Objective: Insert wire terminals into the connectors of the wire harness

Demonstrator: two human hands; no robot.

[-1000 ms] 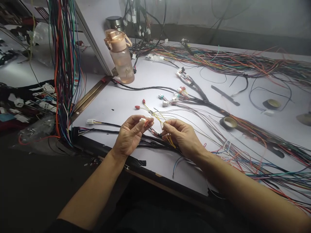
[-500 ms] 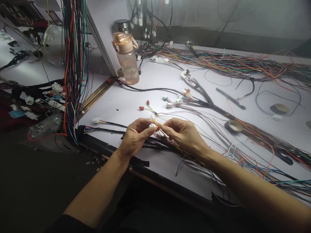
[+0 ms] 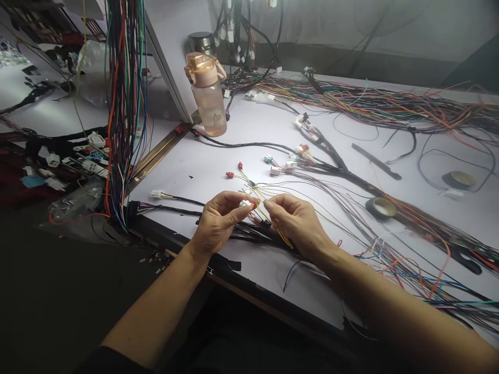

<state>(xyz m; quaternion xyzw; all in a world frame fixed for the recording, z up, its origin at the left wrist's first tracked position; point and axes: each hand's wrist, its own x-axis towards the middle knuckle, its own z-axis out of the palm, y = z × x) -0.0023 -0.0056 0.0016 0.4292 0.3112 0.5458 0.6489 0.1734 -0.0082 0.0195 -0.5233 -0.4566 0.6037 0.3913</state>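
Between the thumb and fingers of my left hand point(image 3: 219, 223) is a small white connector housing point(image 3: 245, 204) with an orange part at its right end. Just to its right, my right hand point(image 3: 296, 221) is closed in a pinch on a thin yellow wire, its tip largely covered by the fingers. More yellow wires point(image 3: 285, 238) hang below the right fingers. Behind the hands, two small red connectors point(image 3: 230, 175) on yellow-and-dark leads lie on the white table. Black-wrapped harness branches point(image 3: 253, 234) pass beneath both hands.
A water bottle point(image 3: 209, 98) stands at the back left. Tape rolls point(image 3: 381, 208) lie to the right, near a thick taped harness point(image 3: 353, 176) with white connectors point(image 3: 291, 164). Loose wires point(image 3: 390, 101) run along the back. A hanging wire bundle point(image 3: 125, 104) is at left.
My fingertips have drawn slightly apart, the right hand shifting a little to the right. The left hand still holds the connector housing. The whole view has shifted slightly.
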